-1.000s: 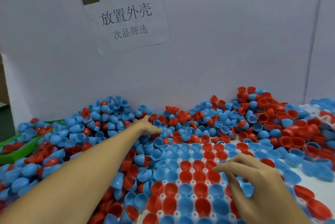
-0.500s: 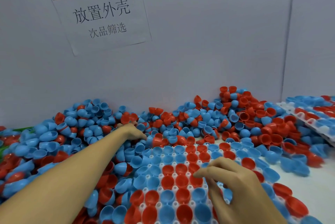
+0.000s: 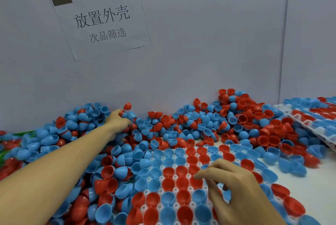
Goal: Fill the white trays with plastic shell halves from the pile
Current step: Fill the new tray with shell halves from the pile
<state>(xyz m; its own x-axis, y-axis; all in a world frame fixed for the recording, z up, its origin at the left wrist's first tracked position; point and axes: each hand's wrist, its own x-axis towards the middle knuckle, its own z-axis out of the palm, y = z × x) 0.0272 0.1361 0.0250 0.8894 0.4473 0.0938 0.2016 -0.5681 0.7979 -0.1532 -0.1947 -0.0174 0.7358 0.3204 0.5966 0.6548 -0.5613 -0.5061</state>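
Observation:
A big pile of blue and red plastic shell halves lies against the back wall. In front of it sits a white tray, most of its cups filled with blue and red halves, open side up. My left hand reaches far into the back left of the pile, fingers curled around red shell halves, and one red shell sticks up above the fingertips. My right hand hovers low over the tray's right side with loosely curled fingers, thumb and forefinger pointing left. I see nothing held in it.
A second white tray filled with shells lies tilted at the right edge. Loose shells spill around the near tray on both sides. A green object shows under the pile at far left. A paper sign hangs on the grey wall.
My left hand has pushed further back and up the pile and closed on red shells, lifting one above the heap. My right hand has stayed over the tray.

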